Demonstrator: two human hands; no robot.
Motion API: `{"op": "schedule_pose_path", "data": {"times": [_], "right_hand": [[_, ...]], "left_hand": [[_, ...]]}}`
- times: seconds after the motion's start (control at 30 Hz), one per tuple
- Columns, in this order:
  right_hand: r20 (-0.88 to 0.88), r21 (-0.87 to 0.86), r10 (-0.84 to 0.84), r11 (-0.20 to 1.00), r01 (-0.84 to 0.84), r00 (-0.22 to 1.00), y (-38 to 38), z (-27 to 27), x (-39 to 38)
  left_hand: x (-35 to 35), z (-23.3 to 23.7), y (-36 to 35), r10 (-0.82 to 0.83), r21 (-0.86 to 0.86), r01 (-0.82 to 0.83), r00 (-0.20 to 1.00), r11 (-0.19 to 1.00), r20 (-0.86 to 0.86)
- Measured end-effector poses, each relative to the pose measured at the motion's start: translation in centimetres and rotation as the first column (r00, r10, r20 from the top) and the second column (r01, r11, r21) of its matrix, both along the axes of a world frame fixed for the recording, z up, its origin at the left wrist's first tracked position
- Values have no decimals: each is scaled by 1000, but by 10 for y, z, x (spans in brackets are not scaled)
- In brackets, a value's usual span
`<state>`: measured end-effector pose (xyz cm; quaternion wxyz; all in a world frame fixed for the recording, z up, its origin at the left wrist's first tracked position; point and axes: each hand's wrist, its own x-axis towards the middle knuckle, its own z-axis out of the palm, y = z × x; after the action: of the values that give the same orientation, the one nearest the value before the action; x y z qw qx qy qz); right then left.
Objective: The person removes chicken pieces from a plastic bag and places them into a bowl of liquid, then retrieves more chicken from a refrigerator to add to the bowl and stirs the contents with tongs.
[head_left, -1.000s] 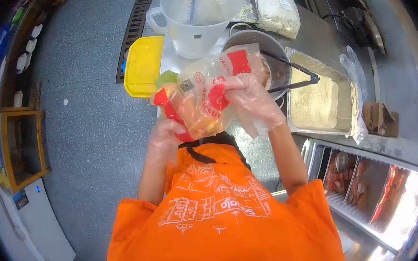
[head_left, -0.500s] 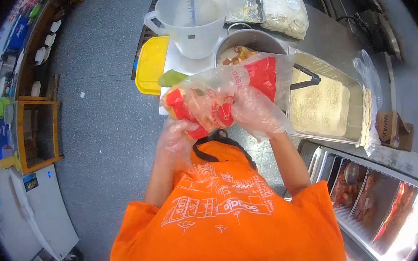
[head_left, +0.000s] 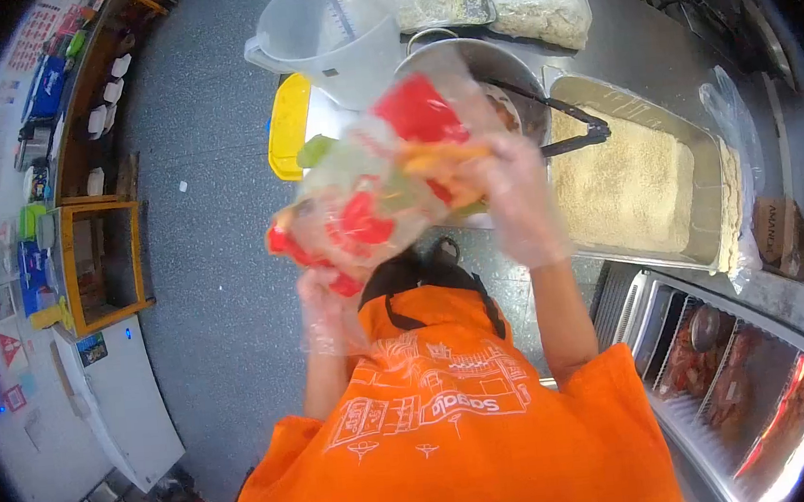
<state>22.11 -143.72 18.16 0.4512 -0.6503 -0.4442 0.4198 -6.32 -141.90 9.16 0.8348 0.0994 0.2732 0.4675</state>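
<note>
Both my hands wear clear plastic gloves and grip a clear plastic bag (head_left: 320,186) with red print, blurred by motion. My left hand (head_left: 329,307) is closed on its lower left end. Closed on the bag's right side, my right hand (head_left: 524,204) is beside some orange-yellow pieces that show there. The bag slants up to the right and overlaps the steel pot (head_left: 524,59) in this view. To the pot's right sits a metal tray (head_left: 713,176) of pale crumbs (head_left: 626,184), with black tongs (head_left: 570,121) reaching from the pot over its corner.
A translucent measuring jug (head_left: 336,42) stands at the back, with a yellow lid (head_left: 290,132) to its left. Filled plastic bags (head_left: 538,0) lie behind the pot. At lower right is a glass-topped chilled display (head_left: 718,367). Blue-grey floor (head_left: 218,219) stretches out on the left.
The bag has tilted, its left end lower, and its contents have shifted. My left hand has dropped lower and my right hand has moved slightly right. The whole view has shifted a little.
</note>
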Motion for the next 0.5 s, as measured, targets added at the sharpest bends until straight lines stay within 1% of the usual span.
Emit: {"op": "schedule_pose_path", "data": {"times": [0.03,0.07,0.1,0.13,0.17,0.2,0.23,0.27,0.3,0.33,0.37,0.4,0.43,0.47,0.5], "right_hand": [[-262,25,-108,993,119,959,-4,10,8],[-504,18,-200,970,241,841,-8,21,16],[-592,-12,-143,986,168,794,-7,31,26],[-580,-14,-149,985,173,801,-9,28,32],[-440,42,-232,960,278,867,-10,20,38],[-296,118,-319,923,366,900,-9,12,43],[-155,209,-406,878,431,901,-7,6,47],[-148,217,-395,882,419,907,-5,3,49],[157,421,-483,822,384,862,-3,0,50],[412,594,-577,757,272,705,-2,-2,48],[412,591,-565,763,262,715,-3,-5,46],[587,491,-397,868,80,705,-2,-7,45],[732,359,-215,928,-97,646,1,-8,43],[731,365,-213,925,-107,648,0,-11,42],[641,438,-221,892,-113,735,-5,-14,40]], "left_hand": [[-7,-6,-2,84,58,-78,991,995,-105],[-17,-10,-1,133,67,-122,972,990,-194],[-25,-11,-1,178,76,-163,944,984,-279],[-31,-13,-3,172,70,-159,948,985,-267],[-34,-13,-3,230,107,-209,939,972,-254],[-33,-12,-3,292,146,-263,926,954,-239],[-32,-11,-3,300,148,-272,928,951,-223],[-31,-8,-5,326,163,-300,930,940,-171],[-31,-7,-9,354,173,-331,927,928,-125],[-32,-10,-14,369,171,-346,921,922,-126],[-31,-12,-17,396,149,-374,904,915,-160],[-32,-13,-18,419,131,-399,887,907,-193],[-32,-13,-20,429,137,-409,883,902,-190],[-22,-5,-23,389,124,-372,908,920,-155],[-18,-1,-25,346,111,-334,930,936,-120]]}}
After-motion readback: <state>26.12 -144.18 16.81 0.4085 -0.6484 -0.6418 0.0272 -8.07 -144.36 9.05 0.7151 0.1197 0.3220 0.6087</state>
